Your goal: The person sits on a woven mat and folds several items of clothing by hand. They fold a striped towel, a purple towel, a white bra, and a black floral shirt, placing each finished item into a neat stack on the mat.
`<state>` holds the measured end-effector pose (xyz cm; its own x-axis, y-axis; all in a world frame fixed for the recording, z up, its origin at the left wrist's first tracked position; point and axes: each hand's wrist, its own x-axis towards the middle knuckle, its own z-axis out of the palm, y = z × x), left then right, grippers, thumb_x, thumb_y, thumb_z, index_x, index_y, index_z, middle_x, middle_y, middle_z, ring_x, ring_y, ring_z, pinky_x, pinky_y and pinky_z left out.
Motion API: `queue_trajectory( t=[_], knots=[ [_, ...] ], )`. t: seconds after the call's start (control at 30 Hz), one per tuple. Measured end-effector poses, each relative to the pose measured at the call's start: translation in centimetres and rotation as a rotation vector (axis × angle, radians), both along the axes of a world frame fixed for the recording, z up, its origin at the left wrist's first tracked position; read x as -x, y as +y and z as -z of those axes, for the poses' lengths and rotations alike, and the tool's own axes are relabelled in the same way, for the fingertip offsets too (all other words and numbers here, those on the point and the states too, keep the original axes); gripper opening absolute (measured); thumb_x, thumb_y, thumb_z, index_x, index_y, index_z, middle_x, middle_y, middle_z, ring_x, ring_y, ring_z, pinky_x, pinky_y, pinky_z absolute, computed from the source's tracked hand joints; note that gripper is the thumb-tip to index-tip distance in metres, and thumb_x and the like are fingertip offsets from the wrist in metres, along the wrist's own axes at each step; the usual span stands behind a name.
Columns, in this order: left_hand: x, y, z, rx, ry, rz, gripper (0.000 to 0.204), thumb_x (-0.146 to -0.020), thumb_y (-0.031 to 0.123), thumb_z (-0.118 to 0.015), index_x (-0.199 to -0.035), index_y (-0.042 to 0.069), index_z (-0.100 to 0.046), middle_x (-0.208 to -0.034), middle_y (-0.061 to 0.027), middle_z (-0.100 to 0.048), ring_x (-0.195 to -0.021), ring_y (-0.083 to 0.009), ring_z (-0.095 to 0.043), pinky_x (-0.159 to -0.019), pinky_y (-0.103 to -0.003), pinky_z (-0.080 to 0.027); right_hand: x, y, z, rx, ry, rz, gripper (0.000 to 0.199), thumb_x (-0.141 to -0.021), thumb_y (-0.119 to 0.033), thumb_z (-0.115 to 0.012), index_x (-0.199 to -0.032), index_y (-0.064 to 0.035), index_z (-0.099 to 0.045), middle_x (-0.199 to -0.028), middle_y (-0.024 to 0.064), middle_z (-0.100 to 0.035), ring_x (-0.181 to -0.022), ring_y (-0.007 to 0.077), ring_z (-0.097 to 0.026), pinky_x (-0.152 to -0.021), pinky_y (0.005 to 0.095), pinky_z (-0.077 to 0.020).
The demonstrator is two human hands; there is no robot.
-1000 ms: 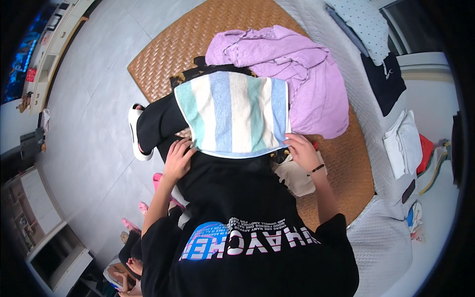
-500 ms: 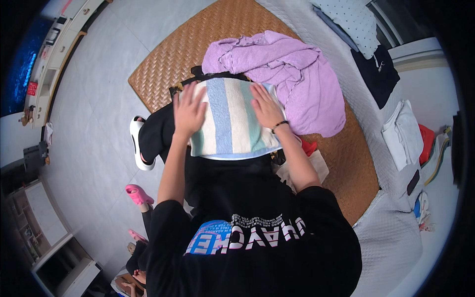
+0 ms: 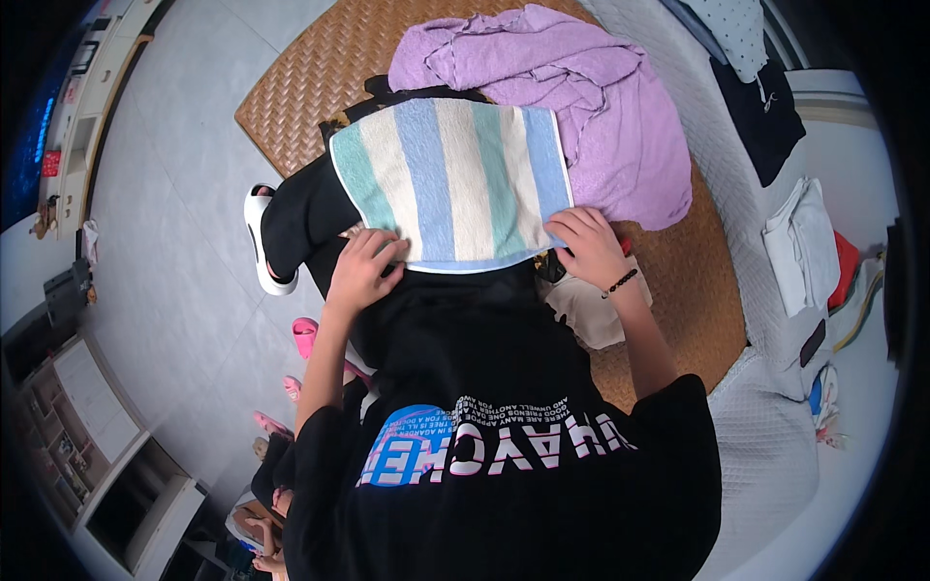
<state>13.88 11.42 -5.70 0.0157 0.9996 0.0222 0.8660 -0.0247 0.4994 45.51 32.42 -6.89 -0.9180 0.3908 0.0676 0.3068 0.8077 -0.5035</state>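
A striped towel in white, blue and green lies spread across my lap, its long side running left to right. At its near left corner my left hand is closed, fingers curled on the edge. My right hand, with a dark bead bracelet at the wrist, pinches the near right corner. Thumbs are partly hidden under or beside the cloth. Just beyond the towel, a crumpled purple blanket is heaped on the woven mat.
Beside my right forearm lies a beige cloth. A grey quilted sofa cover runs along the right, with folded white cloth and a black garment. A white slipper is on my foot at left; another person sits at lower left.
My hands have drawn back from flat on top of the towel to its near corners and closed there. More of the towel now shows, spread out.
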Motion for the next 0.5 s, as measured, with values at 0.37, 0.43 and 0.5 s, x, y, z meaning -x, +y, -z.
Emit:
queue_trajectory(
  t=[0.37,0.43,0.5],
  knots=[
    [1.9,-2.1,-0.5,-0.019,0.07,0.145,0.031,-0.071,-0.002,-0.066,-0.102,0.003,-0.063,-0.083,-0.0092,-0.057,-0.077,-0.0275,-0.06,-0.067,-0.036,-0.052,-2.3,1.5,0.0,0.067,0.076,0.064,0.009,-0.071,-0.005,-0.067,-0.08,-0.0039,-0.066,-0.082,0.0037,-0.064,-0.082,0.0204,-0.059,-0.077,0.0326,-0.0452],
    [1.9,-2.3,-1.5,-0.053,0.101,0.162,0.032,-0.07,-0.002,-0.066,-0.102,0.002,-0.063,-0.082,-0.0091,-0.057,-0.077,-0.0271,-0.06,-0.067,-0.036,-0.051,-2.4,1.7,-0.5,0.052,0.098,0.085,0.007,-0.07,-0.003,-0.067,-0.078,-0.0038,-0.066,-0.081,0.0039,-0.064,-0.081,0.0208,-0.059,-0.076,0.0331,-0.0459],
    [1.8,-2.4,-2.3,-0.074,0.124,0.171,0.034,-0.067,-0.003,-0.067,-0.101,0.001,-0.064,-0.081,-0.0087,-0.057,-0.078,-0.0265,-0.061,-0.068,-0.036,-0.052,-2.4,1.7,-1.0,0.035,0.116,0.08,0.006,-0.07,-0.002,-0.067,-0.075,-0.0037,-0.066,-0.08,0.0039,-0.063,-0.08,0.0211,-0.059,-0.075,0.0336,-0.0468]
  ],
)
